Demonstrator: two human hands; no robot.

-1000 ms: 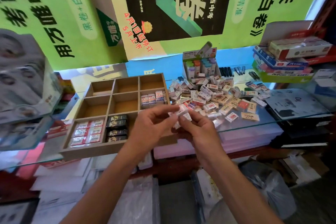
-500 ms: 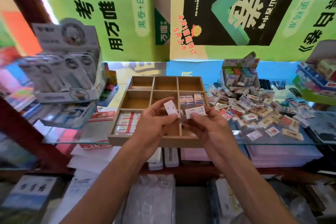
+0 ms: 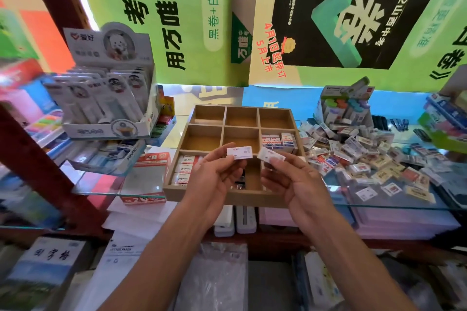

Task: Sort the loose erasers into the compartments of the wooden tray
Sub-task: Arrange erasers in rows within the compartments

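A wooden tray [image 3: 192, 115] with nine compartments lies on the glass counter. My left hand [image 3: 214, 179] pinches a white eraser [image 3: 240, 153] above the tray's front middle. My right hand [image 3: 290, 179] pinches a second white eraser [image 3: 270, 154] just beside it. White 2B erasers [image 3: 185, 168] fill the front left compartment, and red-and-white erasers [image 3: 278, 140] stand in the middle right one. Dark erasers [image 3: 240, 183] show between my hands in the front middle compartment. A pile of loose erasers [image 3: 358, 156] spreads over the glass to the right of the tray.
A display box of carded stationery [image 3: 108, 98] stands left of the tray, with a red-and-white box [image 3: 149, 177] beneath the glass. A box of correction tapes [image 3: 343, 106] sits behind the pile. The glass front edge [image 3: 379, 206] runs below the pile.
My view has swung left and nearer to the tray. My hands have drawn apart, each now holding its own eraser over the tray's front middle instead of working together on one.
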